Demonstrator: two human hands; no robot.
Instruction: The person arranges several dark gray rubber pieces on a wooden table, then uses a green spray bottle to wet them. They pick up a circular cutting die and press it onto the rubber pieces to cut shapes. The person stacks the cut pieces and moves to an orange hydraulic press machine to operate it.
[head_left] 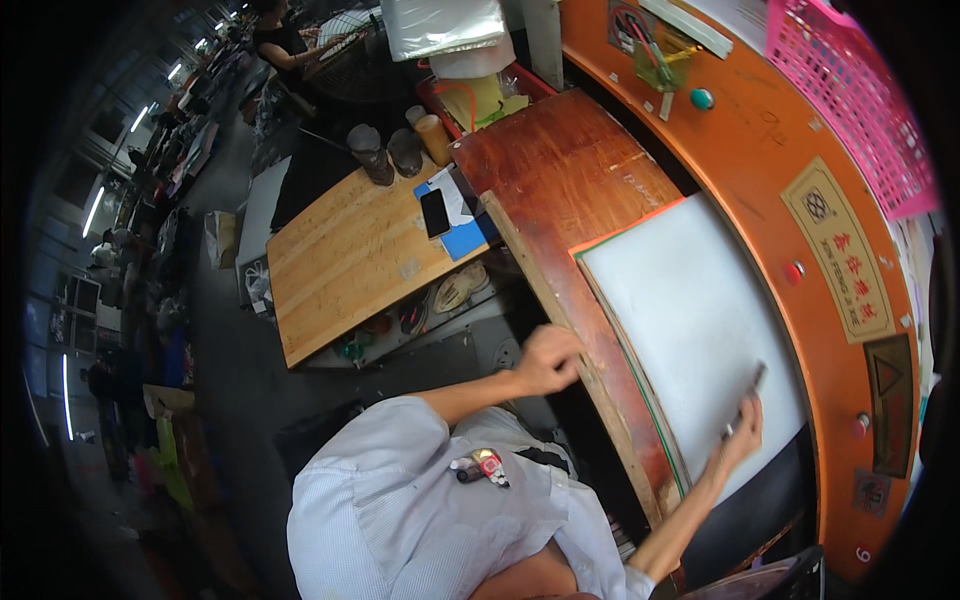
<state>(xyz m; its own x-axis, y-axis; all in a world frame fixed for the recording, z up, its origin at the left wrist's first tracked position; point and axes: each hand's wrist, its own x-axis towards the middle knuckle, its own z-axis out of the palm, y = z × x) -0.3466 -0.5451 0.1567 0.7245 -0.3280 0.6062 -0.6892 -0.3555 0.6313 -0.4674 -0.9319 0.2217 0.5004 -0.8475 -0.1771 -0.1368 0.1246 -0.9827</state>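
My right hand [742,438] is closed round a slim grey tool [761,375], its upper end blurred, over the lower right part of a large white sheet [685,300]. The tool's kind cannot be made out. Under the sheet, green and orange edges show along its left and top sides. Curled into a fist, my left hand [550,360] is by the wooden front strip [590,385] of the red-brown worktable [560,150]. Whether anything is inside that fist is hidden.
An orange machine body [740,150] with coloured buttons curves along the right, a pink basket [850,90] on top. On the left, a light wooden table [340,250] bears a black phone [435,213], a blue folder [465,240] and cups [405,153]. A person [285,45] is far off.
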